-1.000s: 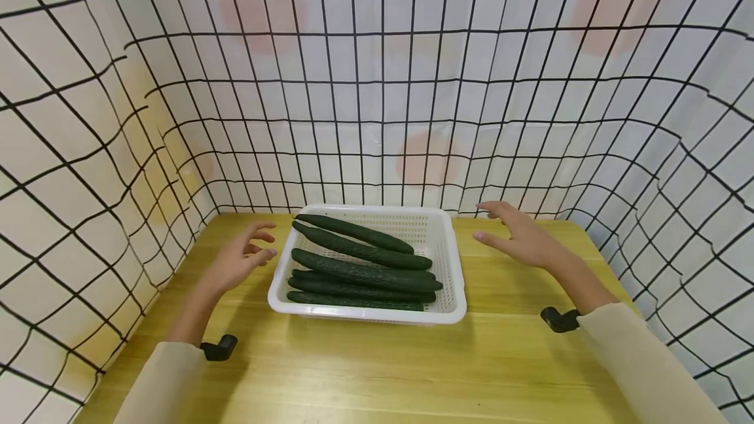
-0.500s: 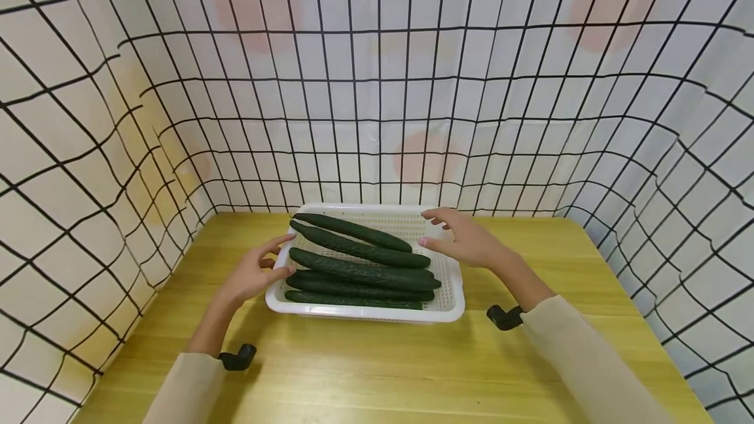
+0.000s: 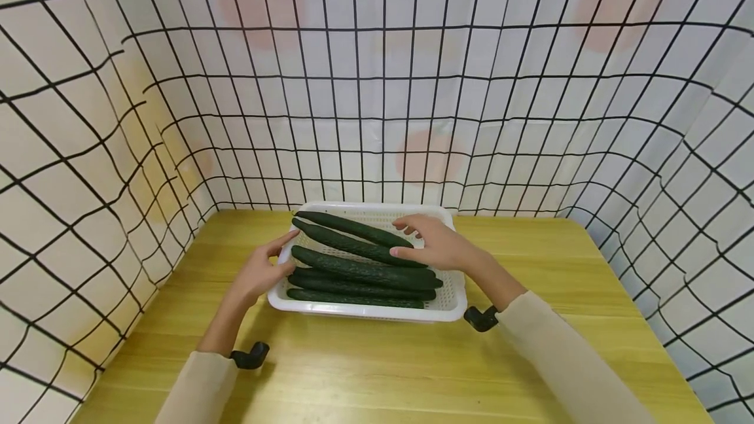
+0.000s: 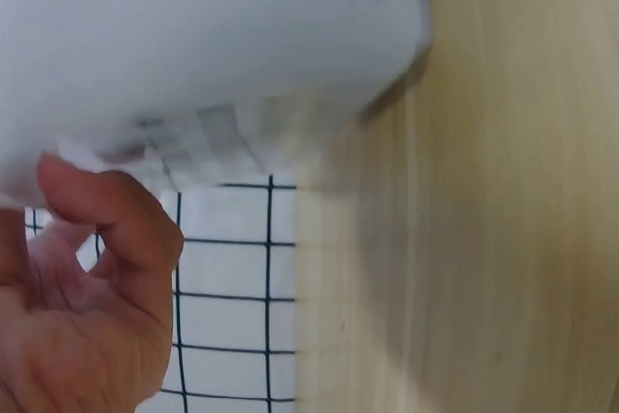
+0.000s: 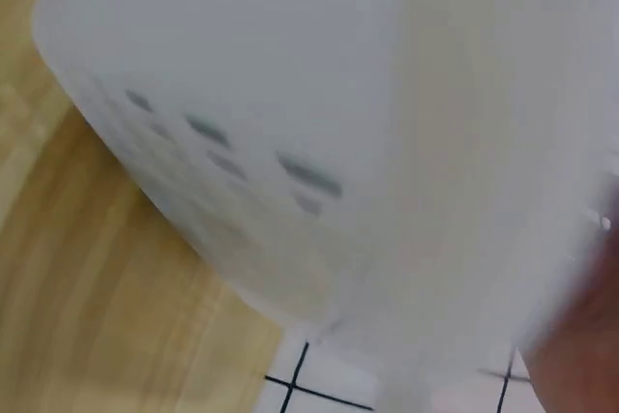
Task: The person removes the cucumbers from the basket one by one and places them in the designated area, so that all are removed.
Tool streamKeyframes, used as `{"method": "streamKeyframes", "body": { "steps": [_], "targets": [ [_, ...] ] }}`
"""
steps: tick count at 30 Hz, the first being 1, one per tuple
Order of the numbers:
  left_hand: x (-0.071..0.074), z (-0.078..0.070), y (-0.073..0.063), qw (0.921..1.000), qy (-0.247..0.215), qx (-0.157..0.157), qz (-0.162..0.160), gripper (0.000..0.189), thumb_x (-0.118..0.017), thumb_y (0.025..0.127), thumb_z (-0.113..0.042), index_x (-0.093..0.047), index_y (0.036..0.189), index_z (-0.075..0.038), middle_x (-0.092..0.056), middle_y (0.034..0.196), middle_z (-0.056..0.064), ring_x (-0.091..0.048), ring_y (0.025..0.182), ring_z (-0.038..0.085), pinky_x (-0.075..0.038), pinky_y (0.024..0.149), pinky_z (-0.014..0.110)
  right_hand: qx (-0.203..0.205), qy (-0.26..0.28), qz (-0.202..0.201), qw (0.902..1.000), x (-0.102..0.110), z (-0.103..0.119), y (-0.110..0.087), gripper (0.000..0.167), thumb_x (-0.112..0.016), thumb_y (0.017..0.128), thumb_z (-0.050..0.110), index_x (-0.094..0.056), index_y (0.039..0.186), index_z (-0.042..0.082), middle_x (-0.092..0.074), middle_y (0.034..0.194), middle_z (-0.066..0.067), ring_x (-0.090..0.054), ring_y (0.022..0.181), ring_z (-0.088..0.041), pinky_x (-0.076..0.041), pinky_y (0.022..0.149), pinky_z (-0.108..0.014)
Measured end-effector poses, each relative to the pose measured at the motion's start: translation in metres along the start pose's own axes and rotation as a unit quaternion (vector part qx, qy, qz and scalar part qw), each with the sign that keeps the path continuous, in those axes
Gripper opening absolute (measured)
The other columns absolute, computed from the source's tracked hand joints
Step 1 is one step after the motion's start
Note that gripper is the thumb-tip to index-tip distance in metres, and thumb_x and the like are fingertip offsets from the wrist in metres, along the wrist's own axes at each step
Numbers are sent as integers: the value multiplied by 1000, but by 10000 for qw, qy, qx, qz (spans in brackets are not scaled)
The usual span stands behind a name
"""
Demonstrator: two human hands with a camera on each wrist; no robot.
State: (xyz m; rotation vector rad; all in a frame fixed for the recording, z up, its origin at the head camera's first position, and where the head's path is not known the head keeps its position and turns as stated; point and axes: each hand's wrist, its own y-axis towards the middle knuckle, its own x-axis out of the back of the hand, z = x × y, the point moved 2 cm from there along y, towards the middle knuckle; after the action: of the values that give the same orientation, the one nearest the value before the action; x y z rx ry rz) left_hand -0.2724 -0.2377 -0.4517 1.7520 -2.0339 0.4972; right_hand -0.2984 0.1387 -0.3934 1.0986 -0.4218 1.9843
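Several long dark green cucumbers [image 3: 359, 269] lie side by side in a white plastic basket [image 3: 377, 311]. My left hand [image 3: 260, 275] is at the basket's left rim, thumb and index finger spread, fingertips beside the left ends of the cucumbers. In the left wrist view its bent fingers [image 4: 145, 229] overlap the basket's edge [image 4: 213, 55]. My right hand [image 3: 438, 244] reaches over the right side of the basket, fingers loosely bent. Its thumb tip is right at the right part of an upper cucumber [image 3: 347, 244]; the other fingers hang over the rearmost cucumber [image 3: 353, 226].
The basket stands on a yellowish wooden table [image 3: 365, 371]. Black wire grid panels [image 3: 383, 97] in front of white sheeting enclose the table at the back and both sides. A small black device [image 3: 250, 355] is strapped at each wrist.
Both hands have moved inward: the left hand to the basket's left rim, the right hand leftward from outside the basket to over the cucumbers. The cucumbers and basket stay in place.
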Motion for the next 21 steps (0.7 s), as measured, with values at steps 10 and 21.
{"method": "streamKeyframes", "body": {
  "steps": [10, 21],
  "targets": [
    [-4, 0, -1, 9979, -554, 162, -304, 69, -63, 92, -5, -48, 156, -26, -62, 119, 31, -62, 79, 21, -57, 64, 31, 90, -92, 573, 9983, -36, 3, 9, 69, -66, 98, 48, -50, 150, 5, -56, 149, -13, -59, 129, -32, -49, 106, -49],
    [-10, -1, -2, 9964, -764, 331, -144, 70, -54, 97, -8, -39, 160, -33, -60, 123, 28, -56, 72, 19, -51, 62, 31, -74, -518, 853, 9950, -66, 1, 16, 64, -67, 97, 49, -57, 145, 8, -62, 141, -10, -62, 124, -26, -51, 103, -43]
  ]
}}
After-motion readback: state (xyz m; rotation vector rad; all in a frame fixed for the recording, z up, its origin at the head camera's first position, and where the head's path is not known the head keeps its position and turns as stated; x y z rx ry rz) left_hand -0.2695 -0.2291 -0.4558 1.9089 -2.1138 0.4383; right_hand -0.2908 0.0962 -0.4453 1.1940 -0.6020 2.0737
